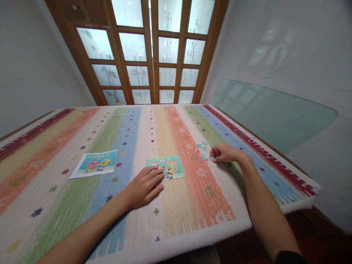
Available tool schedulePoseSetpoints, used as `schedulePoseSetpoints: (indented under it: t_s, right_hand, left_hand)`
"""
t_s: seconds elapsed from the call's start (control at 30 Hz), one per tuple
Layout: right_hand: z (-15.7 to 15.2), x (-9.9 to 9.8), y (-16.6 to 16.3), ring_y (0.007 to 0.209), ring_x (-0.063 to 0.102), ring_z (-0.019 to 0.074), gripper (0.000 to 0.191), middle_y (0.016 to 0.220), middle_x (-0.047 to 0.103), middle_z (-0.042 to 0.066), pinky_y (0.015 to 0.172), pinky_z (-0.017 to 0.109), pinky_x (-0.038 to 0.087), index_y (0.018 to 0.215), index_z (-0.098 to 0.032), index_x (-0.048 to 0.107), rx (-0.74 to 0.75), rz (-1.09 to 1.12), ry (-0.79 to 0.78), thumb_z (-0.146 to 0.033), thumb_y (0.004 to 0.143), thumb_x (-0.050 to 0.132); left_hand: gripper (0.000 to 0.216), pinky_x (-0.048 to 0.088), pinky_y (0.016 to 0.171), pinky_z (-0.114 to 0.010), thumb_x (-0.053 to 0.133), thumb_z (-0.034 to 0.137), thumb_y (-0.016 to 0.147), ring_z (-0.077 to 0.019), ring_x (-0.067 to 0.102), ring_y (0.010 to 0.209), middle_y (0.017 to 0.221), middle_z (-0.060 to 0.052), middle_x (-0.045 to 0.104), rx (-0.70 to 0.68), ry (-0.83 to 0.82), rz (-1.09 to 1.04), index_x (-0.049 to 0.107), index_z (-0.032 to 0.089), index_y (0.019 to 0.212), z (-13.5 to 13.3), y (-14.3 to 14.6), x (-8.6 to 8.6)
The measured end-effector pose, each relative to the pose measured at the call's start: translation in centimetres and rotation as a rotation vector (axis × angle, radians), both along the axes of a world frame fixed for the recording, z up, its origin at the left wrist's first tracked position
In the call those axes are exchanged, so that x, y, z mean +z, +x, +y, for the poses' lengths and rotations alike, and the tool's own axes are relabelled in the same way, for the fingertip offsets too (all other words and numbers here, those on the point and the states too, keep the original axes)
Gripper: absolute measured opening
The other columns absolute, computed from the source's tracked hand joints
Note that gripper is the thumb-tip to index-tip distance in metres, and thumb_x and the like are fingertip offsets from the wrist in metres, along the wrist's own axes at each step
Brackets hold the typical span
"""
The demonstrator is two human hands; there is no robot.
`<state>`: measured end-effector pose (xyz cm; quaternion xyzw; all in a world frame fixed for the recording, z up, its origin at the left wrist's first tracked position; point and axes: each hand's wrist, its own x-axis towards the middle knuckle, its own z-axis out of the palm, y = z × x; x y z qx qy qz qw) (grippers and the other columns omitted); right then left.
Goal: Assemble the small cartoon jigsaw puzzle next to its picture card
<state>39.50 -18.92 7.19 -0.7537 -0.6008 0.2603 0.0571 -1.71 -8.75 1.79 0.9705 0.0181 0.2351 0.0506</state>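
My left hand lies flat with its fingers stretched out over the left part of a jigsaw puzzle. The puzzle shows cartoon figures on a teal ground; its lower left is hidden under my fingers. To the right, a loose group of small teal and pink puzzle pieces is scattered on the cloth. Just beside them, my right hand has thumb and fingers pinched together, with a bit of a teal puzzle piece showing at the fingertips. A printed reference picture of similar figures lies further left.
A striped, patterned tablecloth covers the table, and its front edge hangs down near me. Along the right side stands a pale wall with a frosted glass panel leaning there. Wooden doors with glass panes rise behind the far edge.
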Motion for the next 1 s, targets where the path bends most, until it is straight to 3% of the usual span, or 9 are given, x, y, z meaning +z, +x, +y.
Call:
schedulePoseSetpoints:
  t_s: [0.13,0.27,0.6,1.0]
  right_hand:
    - [0.0,-0.1,0.0,0.066,0.059,0.0168,0.021,0.067,0.064,0.000,0.064,0.028,0.043,0.071,-0.020,0.059,-0.002,0.026,-0.053,-0.034,0.070,0.075]
    - [-0.4,0.1,0.3,0.067,0.058,0.0169,0.028,0.068,0.063,0.000,0.063,0.028,0.044,0.075,-0.021,0.059,0.023,0.084,-0.013,-0.040,0.068,0.077]
    - [-0.5,-0.2,0.7,0.063,0.055,0.0160,0.013,0.063,0.060,-0.002,0.060,0.027,0.040,0.066,-0.021,0.057,-0.033,-0.020,-0.091,-0.018,0.063,0.069]
    - [-0.5,-0.8,1.0,0.062,0.051,0.0152,0.014,0.063,0.055,-0.003,0.060,0.027,0.038,0.066,-0.022,0.050,-0.012,0.006,-0.060,-0.017,0.062,0.063]
  left_hand:
    - [0.030,0.050,0.106,-0.050,0.048,0.029,0.106,-0.0284,0.058,0.125,0.129,-0.013,0.068,0.003,-0.012,-0.003,0.059,0.016,0.131,0.0,0.0,0.0]
    - [0.031,0.050,0.106,-0.050,0.047,0.029,0.106,-0.0280,0.058,0.124,0.128,-0.012,0.068,0.007,-0.021,-0.001,0.059,0.016,0.131,-0.1,0.1,0.1]
    - [0.029,0.051,0.105,-0.050,0.047,0.028,0.106,-0.0285,0.058,0.124,0.129,-0.013,0.067,0.011,-0.008,0.000,0.059,0.016,0.130,-0.2,0.0,0.2]
    - [0.028,0.051,0.104,-0.050,0.045,0.029,0.106,-0.0305,0.058,0.122,0.126,-0.013,0.068,0.022,0.081,0.014,0.061,0.016,0.125,-0.5,0.2,0.5]
